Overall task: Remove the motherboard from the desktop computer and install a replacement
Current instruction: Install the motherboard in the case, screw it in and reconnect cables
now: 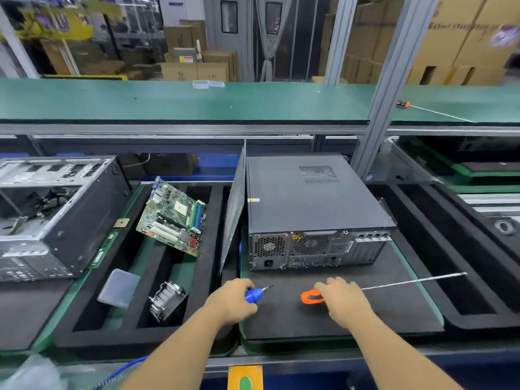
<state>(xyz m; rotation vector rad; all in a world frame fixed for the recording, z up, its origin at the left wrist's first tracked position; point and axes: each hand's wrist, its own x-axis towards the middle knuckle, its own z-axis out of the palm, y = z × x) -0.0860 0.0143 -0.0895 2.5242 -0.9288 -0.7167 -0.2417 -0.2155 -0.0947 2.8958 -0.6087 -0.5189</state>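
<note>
Reaching forward from the bottom of the view, both bare forearms stretch over the black foam mat (365, 291) on the bench (281, 358), just in front of the closed desktop computer (312, 209), which lies flat on the mat with its rear panel of fan grilles and ports turned toward the person. The left hand (232, 301) has its fingers curled round the blue handle of a screwdriver (254, 294), knuckles up, the metal tip pointing up and to the right, close to the mat. The right hand (344, 301) is palm down, its fingers bent over an orange loop (311, 297) that lies on the mat; it touches the loop, but whether it really grips it cannot be told. A thin pale cord (413, 281) runs from beside that hand out to the right across the mat. A grey side panel (235, 209) stands on edge, leaning against the computer's left side. To the left, in a black foam tray (208, 277), a green motherboard (173, 218) sits tilted across the compartments; nearer the person in the same tray lie a clear plastic box (119, 288) and a finned metal heatsink (167, 301). Further left, an opened computer case (56, 215) rests on its side
</note>
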